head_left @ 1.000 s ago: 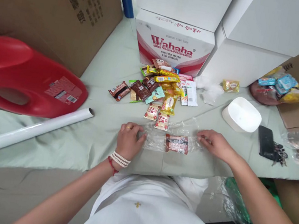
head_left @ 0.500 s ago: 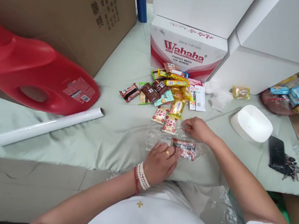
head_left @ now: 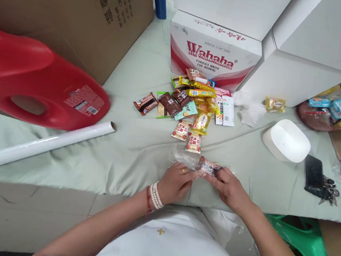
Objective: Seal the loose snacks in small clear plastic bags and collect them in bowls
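Note:
A brown wrapped snack bar (head_left: 207, 165) lies inside a clear plastic bag (head_left: 182, 157) at the front of the table. My right hand (head_left: 228, 189) grips the bag and the right end of the bar, thumb and fingers closed on them. On the other side my left hand (head_left: 178, 183), with a ring and a beaded bracelet, pinches the bag's near edge; its fingertips meet those of the right at the bar. Just beyond lie two cream-coloured snack packets (head_left: 194, 142) and a gold packet (head_left: 201, 122). Behind them is a pile of mixed snacks (head_left: 179, 97).
A white bowl (head_left: 286, 141), a phone (head_left: 313, 175) and keys (head_left: 330, 191) lie to the right. On the left are a red jug (head_left: 46, 79) and a white roll (head_left: 42, 145). A Wahaba carton (head_left: 213, 53) stands behind the pile.
My right hand has come down from the bag's far edge to the bar's right end. The bag is now gathered more narrowly around the bar. My left hand has shifted slightly left.

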Demonstrator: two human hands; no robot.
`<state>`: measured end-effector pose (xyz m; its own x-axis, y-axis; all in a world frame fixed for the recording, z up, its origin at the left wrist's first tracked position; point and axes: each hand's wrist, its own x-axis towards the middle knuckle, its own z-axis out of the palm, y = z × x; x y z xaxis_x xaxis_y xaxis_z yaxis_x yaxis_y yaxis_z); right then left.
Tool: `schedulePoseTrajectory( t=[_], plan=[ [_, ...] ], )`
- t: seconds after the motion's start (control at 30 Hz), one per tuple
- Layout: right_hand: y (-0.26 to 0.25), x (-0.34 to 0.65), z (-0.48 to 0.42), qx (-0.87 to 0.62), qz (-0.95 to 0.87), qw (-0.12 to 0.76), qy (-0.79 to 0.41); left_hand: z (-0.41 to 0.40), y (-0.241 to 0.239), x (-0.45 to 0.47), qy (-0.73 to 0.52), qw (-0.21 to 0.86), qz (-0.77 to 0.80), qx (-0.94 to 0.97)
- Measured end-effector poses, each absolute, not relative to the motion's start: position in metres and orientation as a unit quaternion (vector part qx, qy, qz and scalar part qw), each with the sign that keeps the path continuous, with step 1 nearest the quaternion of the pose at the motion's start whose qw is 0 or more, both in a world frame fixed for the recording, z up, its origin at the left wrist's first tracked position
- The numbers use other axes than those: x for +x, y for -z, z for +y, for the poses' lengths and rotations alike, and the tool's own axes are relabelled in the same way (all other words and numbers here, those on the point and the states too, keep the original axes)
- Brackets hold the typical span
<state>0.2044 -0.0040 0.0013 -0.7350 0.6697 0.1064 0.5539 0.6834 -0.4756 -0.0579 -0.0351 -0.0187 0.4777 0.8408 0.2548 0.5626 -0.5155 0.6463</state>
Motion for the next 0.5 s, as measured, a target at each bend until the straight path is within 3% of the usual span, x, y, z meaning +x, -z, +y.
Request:
schedulePoseTrajectory(
  t=[0.1,0.23,0.3,0.4,0.5],
  plan=[
    [0.010,0.205,-0.003,-0.339,-0.906,0.140,-0.212,-0.038,-0.002,-0.084,-0.435,0.295,0.489,0.696],
    [0.010,0.199,0.003,-0.331,-0.908,0.146,-0.211,-0.026,-0.047,-0.090,-0.516,0.139,0.584,0.611],
    [0.003,0.196,0.005,-0.320,-0.910,0.146,-0.219,-0.015,-0.061,-0.077,-0.436,0.098,0.526,0.724],
    [-0.011,0.199,0.005,-0.295,-0.907,0.153,-0.260,-0.001,-0.054,-0.048,-0.234,0.159,0.391,0.876],
    [-0.015,0.215,0.003,-0.353,-0.862,0.225,-0.286,0.002,-0.027,-0.027,-0.130,0.168,0.386,0.897]
  ],
)
